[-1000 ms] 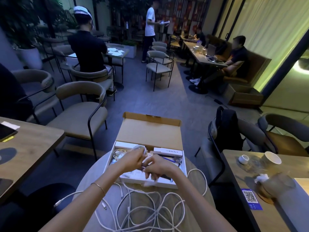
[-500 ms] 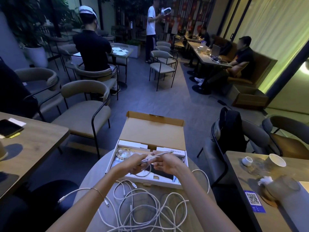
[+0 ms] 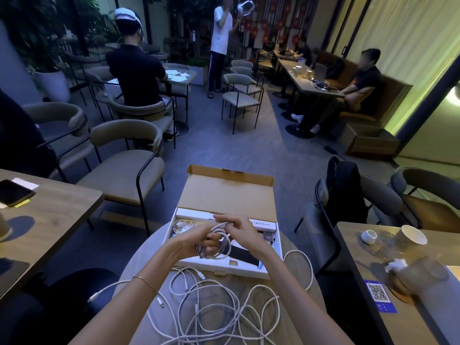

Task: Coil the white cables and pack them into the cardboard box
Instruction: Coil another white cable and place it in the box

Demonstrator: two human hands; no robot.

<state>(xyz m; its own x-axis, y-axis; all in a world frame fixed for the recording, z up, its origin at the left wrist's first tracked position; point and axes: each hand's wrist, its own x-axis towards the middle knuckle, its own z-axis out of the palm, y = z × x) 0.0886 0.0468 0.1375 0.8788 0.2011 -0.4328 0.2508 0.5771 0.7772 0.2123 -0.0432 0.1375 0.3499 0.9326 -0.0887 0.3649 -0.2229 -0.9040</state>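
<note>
An open cardboard box (image 3: 225, 195) with a raised lid stands on the round table (image 3: 139, 275) in front of me. Both hands are over its white inner tray. My left hand (image 3: 196, 239) grips a small coil of white cable (image 3: 219, 245), with fingers through the loops. My right hand (image 3: 239, 230) pinches the same cable at the top of the coil. One coiled cable (image 3: 183, 226) lies in the box's left compartment. A tangle of loose white cables (image 3: 214, 307) is spread over the table between my forearms.
A wooden table (image 3: 49, 215) with a phone (image 3: 13, 192) stands at the left, and another table (image 3: 408, 295) with cups at the right. Chairs surround me; a backpack (image 3: 346, 192) hangs on the right one. Several people sit or stand farther back.
The cable between my hands has gone from a single loose loop to a small multi-loop coil in my left hand. Both hands stay above the box tray.
</note>
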